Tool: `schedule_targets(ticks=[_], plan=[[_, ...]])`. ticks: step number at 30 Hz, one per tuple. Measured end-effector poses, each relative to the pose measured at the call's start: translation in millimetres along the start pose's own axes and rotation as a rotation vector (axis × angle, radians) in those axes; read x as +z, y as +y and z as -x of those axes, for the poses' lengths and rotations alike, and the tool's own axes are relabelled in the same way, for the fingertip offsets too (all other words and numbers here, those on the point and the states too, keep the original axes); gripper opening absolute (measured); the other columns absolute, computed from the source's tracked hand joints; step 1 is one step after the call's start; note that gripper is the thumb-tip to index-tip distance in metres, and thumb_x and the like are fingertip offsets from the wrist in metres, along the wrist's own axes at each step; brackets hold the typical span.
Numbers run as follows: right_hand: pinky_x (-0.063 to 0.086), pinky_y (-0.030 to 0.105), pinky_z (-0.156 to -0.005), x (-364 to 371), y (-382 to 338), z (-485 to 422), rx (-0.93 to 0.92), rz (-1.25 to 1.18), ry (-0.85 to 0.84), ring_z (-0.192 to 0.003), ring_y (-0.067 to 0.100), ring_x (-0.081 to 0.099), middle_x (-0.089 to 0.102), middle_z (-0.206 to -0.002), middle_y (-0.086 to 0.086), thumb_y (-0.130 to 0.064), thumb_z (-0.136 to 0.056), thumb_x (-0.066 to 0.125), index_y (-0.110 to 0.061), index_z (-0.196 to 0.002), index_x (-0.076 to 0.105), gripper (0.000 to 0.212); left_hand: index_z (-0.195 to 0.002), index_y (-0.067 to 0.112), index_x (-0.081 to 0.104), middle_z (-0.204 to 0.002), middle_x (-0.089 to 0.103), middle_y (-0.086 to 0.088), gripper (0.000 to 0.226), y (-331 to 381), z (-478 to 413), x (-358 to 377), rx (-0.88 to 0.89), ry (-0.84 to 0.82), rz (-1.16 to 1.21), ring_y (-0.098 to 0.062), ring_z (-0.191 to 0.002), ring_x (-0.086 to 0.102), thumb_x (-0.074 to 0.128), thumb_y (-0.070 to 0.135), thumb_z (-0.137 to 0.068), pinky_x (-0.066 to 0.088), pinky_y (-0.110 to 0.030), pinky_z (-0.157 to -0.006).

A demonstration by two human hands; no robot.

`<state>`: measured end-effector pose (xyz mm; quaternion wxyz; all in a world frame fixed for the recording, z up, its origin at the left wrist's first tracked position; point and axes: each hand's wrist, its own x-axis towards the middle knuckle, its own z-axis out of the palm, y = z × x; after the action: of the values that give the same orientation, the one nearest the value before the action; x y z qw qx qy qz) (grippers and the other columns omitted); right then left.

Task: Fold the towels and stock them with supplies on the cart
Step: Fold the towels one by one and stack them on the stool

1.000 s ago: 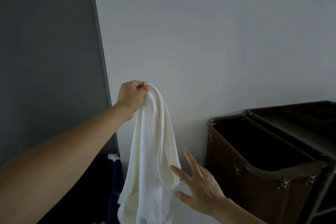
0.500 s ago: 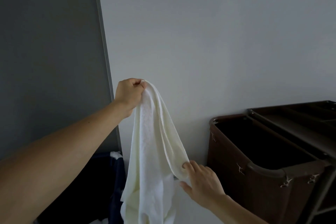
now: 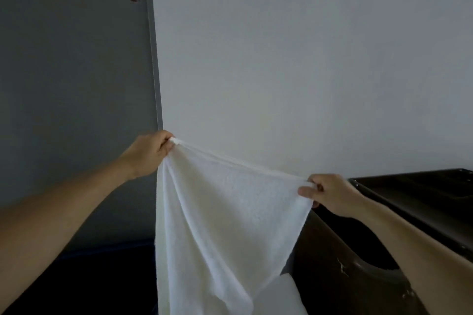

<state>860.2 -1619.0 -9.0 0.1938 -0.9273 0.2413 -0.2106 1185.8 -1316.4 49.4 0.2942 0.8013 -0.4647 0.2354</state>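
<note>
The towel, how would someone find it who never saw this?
Find the big pale wall, then look down beside the dark brown cart. The towel hangs there, pinched by the left hand and the right hand. Only it is held up in the air.

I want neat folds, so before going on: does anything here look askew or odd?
The white terry towel hangs askew: the left hand pinches its top edge higher than the right hand does, so that edge slopes down to the right and the cloth below drapes in diagonal creases. Nothing looks spilled.
</note>
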Motion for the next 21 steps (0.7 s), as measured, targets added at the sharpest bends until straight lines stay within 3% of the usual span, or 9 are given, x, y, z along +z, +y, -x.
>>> schedule_targets(ticks=[2,5,7,10,12,14,16,19,21], plan=[[0.048,0.025,-0.06,-34,-25,-18,-0.041,0.073,0.045,-0.064,0.01,0.068,0.069,-0.066,-0.007,-0.049,-0.089,0.068,-0.025,-0.075,0.064,0.028,-0.114,0.01,0.06,-0.094,0.068,-0.009,0.023,-6,-4,-11,0.016,-0.032,-0.075,-0.021,-0.077,0.056,0.045,0.024,-0.103,0.039,-0.032,-0.07],[0.05,0.03,-0.059,-86,-67,-44,-0.068,0.165,0.191,-0.061,0.011,0.066,0.067,-0.061,-0.007,-0.052,-0.085,0.07,-0.022,-0.074,0.065,0.032,-0.112,0.01,0.059,-0.085,0.066,-0.007,0.027,4,-24,-41,0.001,0.089,-0.061,-0.026,-0.073,0.06,0.041,0.027,-0.103,0.041,-0.034,-0.068],[0.051,0.03,-0.063,-122,-98,-59,-0.105,0.099,0.366,-0.062,0.017,0.067,0.067,-0.056,-0.005,-0.049,-0.084,0.072,-0.02,-0.071,0.064,0.032,-0.115,0.01,0.059,-0.091,0.068,-0.011,0.028,16,-48,-70,-0.042,0.267,-0.055,-0.035,-0.083,0.065,0.04,0.028,-0.103,0.047,-0.038,-0.072],[0.043,0.025,-0.049,-154,-143,-74,-0.15,-0.114,0.568,-0.049,0.012,0.066,0.066,-0.058,-0.006,-0.039,-0.088,0.072,-0.024,-0.073,0.057,0.025,-0.106,0.008,0.061,-0.095,0.065,-0.014,0.027,39,-82,-108,-0.159,0.44,-0.023,-0.038,-0.086,0.061,0.041,0.025,-0.101,0.046,-0.04,-0.07],[0.041,0.022,-0.04,-157,-158,-78,-0.107,-0.213,0.498,-0.043,0.011,0.066,0.067,-0.075,0.003,-0.028,-0.092,0.069,-0.02,-0.082,0.054,0.019,-0.088,0.007,0.058,-0.083,0.058,-0.013,0.02,48,-91,-117,-0.283,0.408,0.092,-0.031,-0.07,0.054,0.043,0.017,-0.096,0.037,-0.032,-0.059],[0.042,0.021,-0.036,-162,-164,-73,-0.103,-0.204,0.396,-0.042,0.012,0.065,0.067,-0.076,0.01,-0.021,-0.092,0.068,-0.013,-0.088,0.054,0.017,-0.081,0.009,0.056,-0.078,0.052,-0.012,0.015,48,-88,-117,-0.418,0.295,0.225,-0.025,-0.061,0.044,0.046,0.009,-0.093,0.032,-0.025,-0.054],[0.042,0.019,-0.036,-170,-168,-66,-0.163,-0.209,0.511,-0.038,0.01,0.061,0.066,-0.065,0.01,-0.022,-0.09,0.071,-0.014,-0.085,0.055,0.018,-0.094,0.009,0.06,-0.076,0.053,-0.011,0.011,50,-81,-118,-0.463,0.232,0.438,-0.022,-0.06,0.045,0.05,0.004,-0.094,0.037,-0.025,-0.049],[0.047,0.023,-0.041,-169,-183,-59,-0.239,-0.323,0.775,-0.039,0.013,0.061,0.066,-0.06,0.005,-0.03,-0.088,0.069,-0.025,-0.077,0.048,0.024,-0.111,0.009,0.056,-0.08,0.053,-0.007,0.016,60,-77,-123,-0.447,0.275,0.843,-0.016,-0.06,0.051,0.051,0.0,-0.098,0.047,-0.021,-0.039],[0.049,0.026,-0.046,-167,-196,-54,-0.278,-0.208,0.693,-0.042,0.015,0.062,0.064,-0.059,0.0,-0.034,-0.087,0.071,-0.025,-0.075,0.047,0.028,-0.098,0.01,0.054,-0.079,0.049,-0.004,0.016,64,-71,-118,-0.474,0.171,0.8,-0.009,-0.057,0.054,0.048,-0.005,-0.097,0.045,-0.013,-0.038]])
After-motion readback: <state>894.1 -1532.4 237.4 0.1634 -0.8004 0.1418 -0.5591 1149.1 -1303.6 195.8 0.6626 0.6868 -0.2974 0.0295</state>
